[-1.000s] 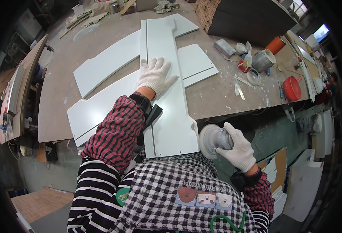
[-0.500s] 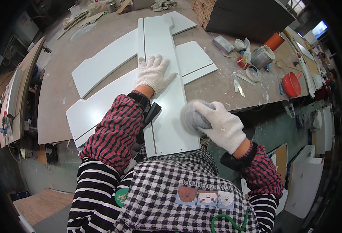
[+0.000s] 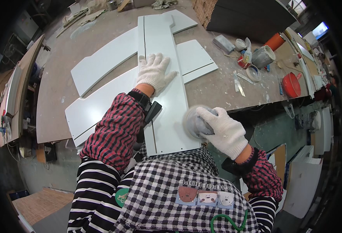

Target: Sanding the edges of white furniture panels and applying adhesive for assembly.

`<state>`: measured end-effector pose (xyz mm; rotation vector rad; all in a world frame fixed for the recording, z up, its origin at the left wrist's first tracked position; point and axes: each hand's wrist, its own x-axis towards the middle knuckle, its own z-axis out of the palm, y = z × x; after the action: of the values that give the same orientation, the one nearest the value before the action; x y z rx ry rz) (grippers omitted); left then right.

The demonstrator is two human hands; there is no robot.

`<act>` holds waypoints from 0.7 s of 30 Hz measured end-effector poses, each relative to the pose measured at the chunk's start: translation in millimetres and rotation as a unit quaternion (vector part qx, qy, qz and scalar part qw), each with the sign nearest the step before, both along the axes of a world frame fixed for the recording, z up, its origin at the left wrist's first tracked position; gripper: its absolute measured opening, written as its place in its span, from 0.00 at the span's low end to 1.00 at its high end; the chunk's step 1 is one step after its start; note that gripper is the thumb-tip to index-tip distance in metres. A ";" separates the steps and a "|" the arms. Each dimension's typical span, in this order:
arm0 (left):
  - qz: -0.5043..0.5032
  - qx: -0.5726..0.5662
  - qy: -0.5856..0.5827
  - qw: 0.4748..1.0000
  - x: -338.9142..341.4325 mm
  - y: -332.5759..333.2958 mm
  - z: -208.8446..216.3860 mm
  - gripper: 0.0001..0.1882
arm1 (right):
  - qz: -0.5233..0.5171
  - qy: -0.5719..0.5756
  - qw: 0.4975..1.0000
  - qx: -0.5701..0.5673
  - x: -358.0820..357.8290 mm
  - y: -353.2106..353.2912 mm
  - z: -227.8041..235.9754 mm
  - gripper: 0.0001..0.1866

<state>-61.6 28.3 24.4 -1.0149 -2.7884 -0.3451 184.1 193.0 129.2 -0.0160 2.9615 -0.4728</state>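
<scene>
A long white panel (image 3: 167, 116) with a dark groove along its left side lies on top of other white panels, its near end reaching toward my apron. My left hand (image 3: 154, 73), in a white knit glove, rests flat on it with fingers spread. In my gloved right hand (image 3: 226, 134) is a round grey power sander (image 3: 199, 123), held against the panel's right edge. The sander's rim looks blurred. Beneath, one white panel (image 3: 105, 58) shows at the far left, another (image 3: 87, 112) at the near left and a grooved one (image 3: 196, 60) on the right.
At the right of the worktable (image 3: 225, 93) are a grey block (image 3: 223, 44), a grey pot (image 3: 263, 56), a tape roll (image 3: 253, 73), putty knives (image 3: 238, 86) and a red pan (image 3: 292, 84). A large dark box (image 3: 248, 19) stands behind them.
My right hand and the sander have shifted slightly toward me and to the right along the panel's edge. My left hand stays in place on the panel.
</scene>
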 end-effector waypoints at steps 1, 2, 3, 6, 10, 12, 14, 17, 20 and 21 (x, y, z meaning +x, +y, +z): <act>0.003 0.008 0.013 1.000 -0.6 -0.7 -2.1 0.33 | -0.004 0.003 1.000 -0.001 2.0 1.9 0.1 0.34; 0.001 0.009 0.014 1.000 -0.2 1.1 0.5 0.33 | -0.011 0.006 1.000 -0.003 2.4 4.9 -0.4 0.34; -0.001 0.000 -0.005 1.000 0.8 2.4 2.9 0.33 | -0.013 0.007 1.000 -0.002 5.3 6.0 2.9 0.34; 0.003 -0.005 -0.004 1.000 0.2 0.6 -1.1 0.34 | -0.010 -0.083 0.997 0.005 22.4 4.0 12.4 0.34; 0.010 -0.004 0.000 1.000 0.4 -0.6 -2.2 0.34 | 0.010 -0.062 0.998 0.006 37.0 3.9 13.6 0.34; 0.009 -0.004 -0.001 1.000 1.1 0.8 -1.0 0.34 | 0.000 -0.086 0.996 0.013 34.2 0.5 15.8 0.35; 0.007 -0.006 -0.002 1.000 1.7 2.2 2.1 0.34 | -0.008 -0.086 0.996 0.014 22.7 -1.2 16.7 0.35; 0.003 -0.022 -0.026 0.999 1.6 3.0 7.2 0.34 | -0.024 -0.081 0.996 0.019 9.8 0.3 15.3 0.36; 0.007 -0.014 -0.019 1.000 1.6 -0.3 4.0 0.34 | -0.036 -0.061 0.997 0.027 14.2 3.4 8.4 0.37; 0.007 -0.012 -0.014 1.000 1.1 -0.6 1.6 0.33 | -0.033 -0.076 0.996 0.032 19.8 4.2 8.0 0.37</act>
<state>-60.4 27.7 26.0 -1.0028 -2.8309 -0.3270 203.9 197.3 137.2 0.1206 2.8331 -0.3696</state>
